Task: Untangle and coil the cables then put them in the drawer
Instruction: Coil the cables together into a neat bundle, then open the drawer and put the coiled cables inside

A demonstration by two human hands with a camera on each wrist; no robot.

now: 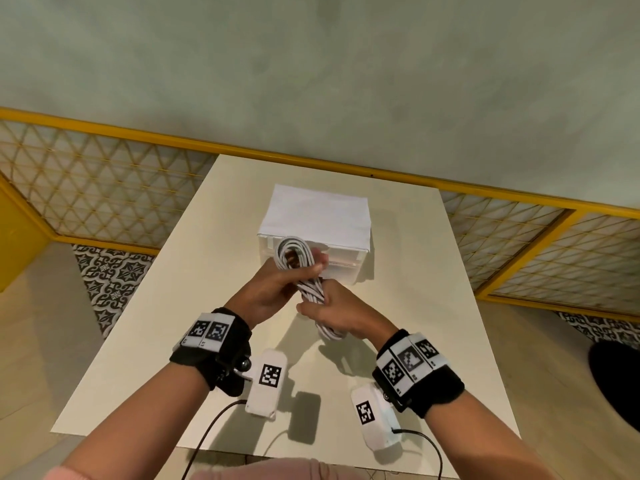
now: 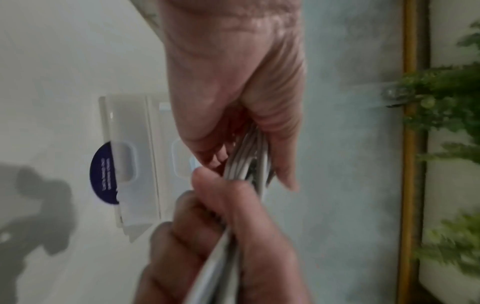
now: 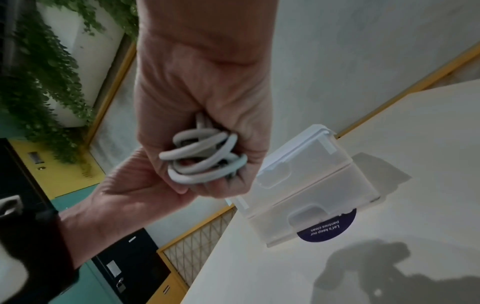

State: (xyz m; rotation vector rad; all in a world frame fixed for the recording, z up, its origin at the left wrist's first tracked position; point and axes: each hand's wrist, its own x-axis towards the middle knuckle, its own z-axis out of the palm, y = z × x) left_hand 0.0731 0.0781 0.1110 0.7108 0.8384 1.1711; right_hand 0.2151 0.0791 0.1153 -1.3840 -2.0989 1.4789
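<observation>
Head view: the white cable bundle (image 1: 300,271) is gripped by both hands above the table (image 1: 173,341) — left hand (image 1: 268,292) high, right hand (image 1: 341,315) low. Coiling appears finished; next, a closed drawer (image 1: 341,270) must be opened — one hand freed.

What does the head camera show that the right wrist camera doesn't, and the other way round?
Only the head view shows the whole table, both wristbands with their markers, and the top of the white cable coil, gripped there by the left hand.

Only the right wrist view shows the dark round sticker under the drawer unit, reading "Let's keep our pantries clean", plus hanging plants.

Both show the right hand gripping the coil in front of the shut drawers.
</observation>
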